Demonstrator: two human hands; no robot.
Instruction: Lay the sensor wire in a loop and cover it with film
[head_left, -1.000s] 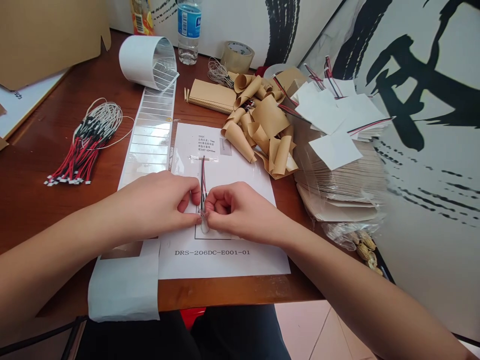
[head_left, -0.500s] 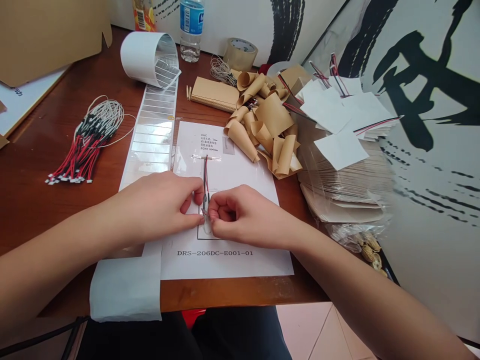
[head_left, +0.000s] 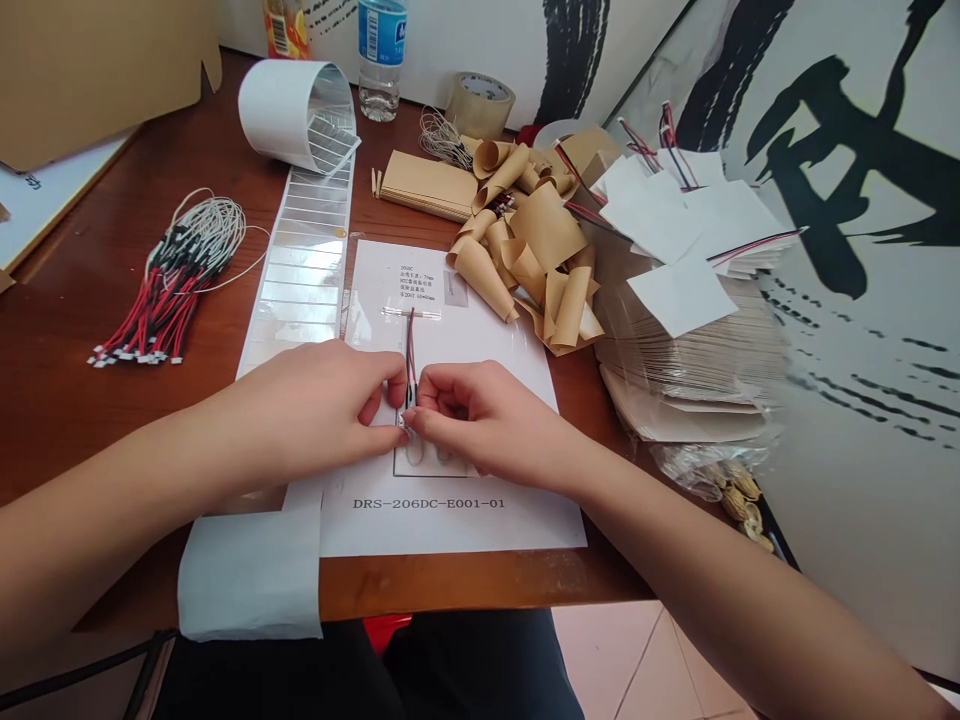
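A thin red-and-black wire (head_left: pixel 410 355) lies upright on a printed white sheet (head_left: pixel 480 345), and its lower end disappears between my fingertips. My left hand (head_left: pixel 322 400) pinches that end from the left. My right hand (head_left: pixel 472 415) comes in from the right, its fingertips meeting the same spot. The small part they pinch is mostly hidden. A clear strip (head_left: pixel 411 313) crosses the wire's upper part, and a drawn rectangle (head_left: pixel 435 465) lies partly under my right hand.
A sticker strip (head_left: pixel 304 265) runs from a white roll (head_left: pixel 296 112) beside the sheet. A bundle of red-and-black wires (head_left: pixel 176 290) lies left. Curled kraft paper (head_left: pixel 525 250) and a bagged stack of paper sleeves (head_left: pixel 690 370) stand right. The table's front edge (head_left: pixel 480 585) runs below.
My right hand's fingers have straightened from a curl and closed in on the wire's end. The view has shifted slightly, and more of the drawn rectangle shows.
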